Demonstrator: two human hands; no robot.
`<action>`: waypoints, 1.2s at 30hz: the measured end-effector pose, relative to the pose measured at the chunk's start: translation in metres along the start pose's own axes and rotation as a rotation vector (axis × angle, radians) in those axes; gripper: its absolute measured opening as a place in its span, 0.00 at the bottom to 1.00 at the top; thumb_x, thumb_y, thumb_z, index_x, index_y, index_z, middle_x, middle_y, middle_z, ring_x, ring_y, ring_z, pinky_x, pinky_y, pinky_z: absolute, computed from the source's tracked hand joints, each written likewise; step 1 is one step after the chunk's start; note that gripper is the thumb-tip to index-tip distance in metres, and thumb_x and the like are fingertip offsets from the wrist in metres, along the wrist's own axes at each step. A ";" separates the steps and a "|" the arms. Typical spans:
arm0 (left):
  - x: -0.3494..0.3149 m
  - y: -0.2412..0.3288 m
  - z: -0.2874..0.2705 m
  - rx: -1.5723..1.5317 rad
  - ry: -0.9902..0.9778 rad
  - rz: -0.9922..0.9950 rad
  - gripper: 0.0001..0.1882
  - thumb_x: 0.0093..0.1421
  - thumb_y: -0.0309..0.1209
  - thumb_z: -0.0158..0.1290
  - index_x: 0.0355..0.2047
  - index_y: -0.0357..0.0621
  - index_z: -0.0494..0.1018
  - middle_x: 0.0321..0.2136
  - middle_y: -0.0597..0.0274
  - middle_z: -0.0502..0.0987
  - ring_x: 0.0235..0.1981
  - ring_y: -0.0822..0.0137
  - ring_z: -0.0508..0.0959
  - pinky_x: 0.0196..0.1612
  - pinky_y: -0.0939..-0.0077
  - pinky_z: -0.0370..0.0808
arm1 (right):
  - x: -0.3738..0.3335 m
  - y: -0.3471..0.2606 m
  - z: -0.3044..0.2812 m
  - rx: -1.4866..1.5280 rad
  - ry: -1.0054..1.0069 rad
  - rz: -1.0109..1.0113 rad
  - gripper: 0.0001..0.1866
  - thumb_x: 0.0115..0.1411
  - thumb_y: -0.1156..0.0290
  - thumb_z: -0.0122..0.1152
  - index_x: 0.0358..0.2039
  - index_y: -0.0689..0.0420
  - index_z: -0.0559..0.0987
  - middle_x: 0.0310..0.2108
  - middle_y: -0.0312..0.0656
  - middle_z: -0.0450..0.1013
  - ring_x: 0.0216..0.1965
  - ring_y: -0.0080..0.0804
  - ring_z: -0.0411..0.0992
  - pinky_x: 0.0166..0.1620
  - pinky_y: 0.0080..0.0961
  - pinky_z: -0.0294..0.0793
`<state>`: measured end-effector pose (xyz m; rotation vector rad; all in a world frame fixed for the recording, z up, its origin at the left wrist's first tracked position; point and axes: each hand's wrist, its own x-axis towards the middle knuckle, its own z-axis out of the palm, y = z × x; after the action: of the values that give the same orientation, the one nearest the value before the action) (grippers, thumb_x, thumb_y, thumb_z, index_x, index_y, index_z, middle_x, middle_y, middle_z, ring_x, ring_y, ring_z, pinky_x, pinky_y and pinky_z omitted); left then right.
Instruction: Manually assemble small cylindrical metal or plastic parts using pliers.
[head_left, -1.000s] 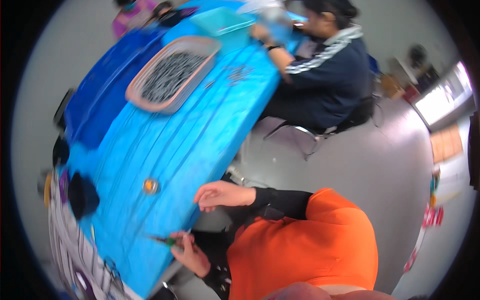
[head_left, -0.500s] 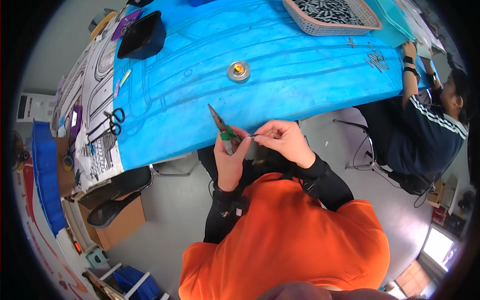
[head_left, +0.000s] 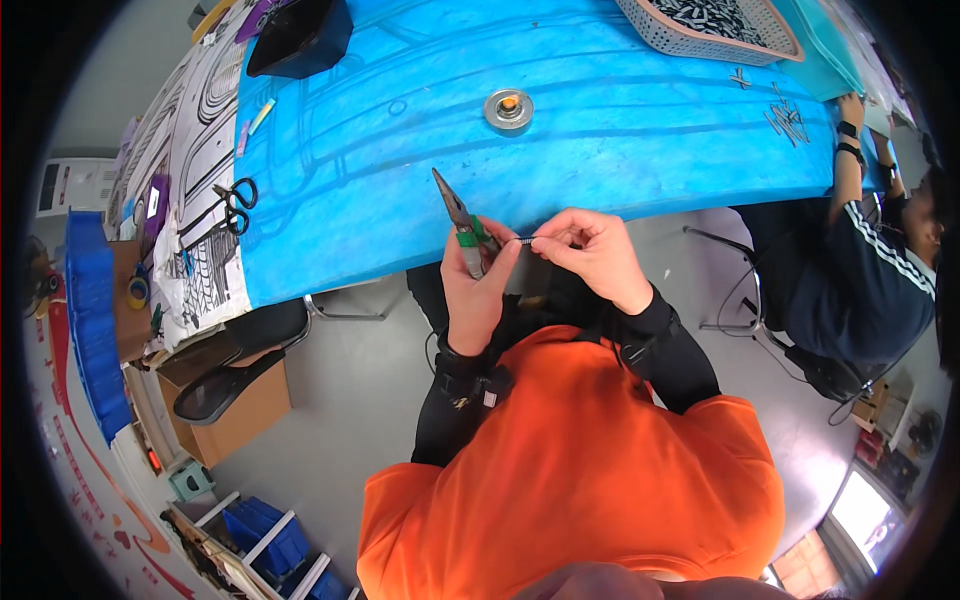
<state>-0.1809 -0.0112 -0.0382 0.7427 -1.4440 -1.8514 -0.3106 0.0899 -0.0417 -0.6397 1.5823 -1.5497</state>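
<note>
Needle-nose pliers (head_left: 453, 202) with green on the handles rest in my left hand (head_left: 474, 305), jaws pointing up and away over the table edge. Between the thumb and fingers of that hand and those of my right hand (head_left: 603, 258), a small thin dark piece (head_left: 526, 240) is pinched; its exact kind is too small to make out. Both hands are close together in front of my body at the near table edge. Farther off on the blue table (head_left: 390, 200) stands a small round metal burner (head_left: 509, 112) with an orange glow at its centre.
A pale basket (head_left: 690, 42) full of small dark and silvery pieces sits at the back right, near loose metal pieces (head_left: 788, 122). Black scissors (head_left: 238, 205) and a black bin (head_left: 300, 40) are at the left. Another person (head_left: 865, 280) sits at the right by a teal tray (head_left: 815, 50).
The view has shifted, so the table and its things appear higher and farther right. Both hands keep nearly the same grip, and the dark piece shows a little more between them.
</note>
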 end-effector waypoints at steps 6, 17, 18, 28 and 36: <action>0.003 -0.005 -0.001 -0.023 -0.002 -0.027 0.12 0.55 0.19 0.55 0.40 0.40 0.69 0.34 0.65 0.74 0.30 0.78 0.70 0.34 0.84 0.67 | 0.009 -0.009 -0.005 -0.203 0.050 -0.116 0.03 0.51 0.76 0.66 0.26 0.60 0.80 0.19 0.26 0.70 0.21 0.08 0.61 0.26 0.10 0.62; 0.001 -0.007 -0.001 -0.155 0.061 -0.148 0.11 0.57 0.19 0.52 0.41 0.38 0.68 0.34 0.61 0.74 0.30 0.74 0.71 0.33 0.81 0.67 | 0.107 -0.021 -0.036 -0.194 0.291 -0.434 0.08 0.51 0.72 0.67 0.29 0.62 0.81 0.22 0.30 0.73 0.24 0.12 0.62 0.28 0.13 0.63; 0.001 -0.007 -0.002 -0.172 0.061 -0.093 0.11 0.57 0.19 0.52 0.41 0.38 0.68 0.34 0.61 0.74 0.30 0.74 0.71 0.33 0.81 0.67 | 0.114 -0.019 -0.034 -0.193 0.295 -0.453 0.08 0.51 0.71 0.67 0.29 0.62 0.81 0.22 0.30 0.73 0.24 0.12 0.62 0.28 0.13 0.63; 0.006 -0.007 -0.006 -0.165 0.034 -0.098 0.11 0.58 0.19 0.51 0.41 0.39 0.68 0.33 0.60 0.75 0.30 0.74 0.70 0.33 0.81 0.66 | 0.125 -0.016 -0.027 -0.245 0.330 -0.395 0.06 0.54 0.73 0.66 0.30 0.63 0.81 0.21 0.27 0.70 0.24 0.09 0.62 0.27 0.10 0.62; 0.008 -0.007 -0.007 -0.167 0.024 -0.082 0.11 0.58 0.19 0.51 0.41 0.39 0.68 0.33 0.60 0.74 0.30 0.74 0.71 0.34 0.80 0.66 | 0.130 -0.016 -0.023 -0.210 0.287 -0.444 0.07 0.54 0.73 0.66 0.30 0.63 0.81 0.22 0.27 0.71 0.24 0.10 0.63 0.28 0.10 0.63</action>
<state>-0.1815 -0.0199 -0.0472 0.7484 -1.2427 -1.9903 -0.4025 -0.0053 -0.0542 -0.9694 1.9287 -1.8764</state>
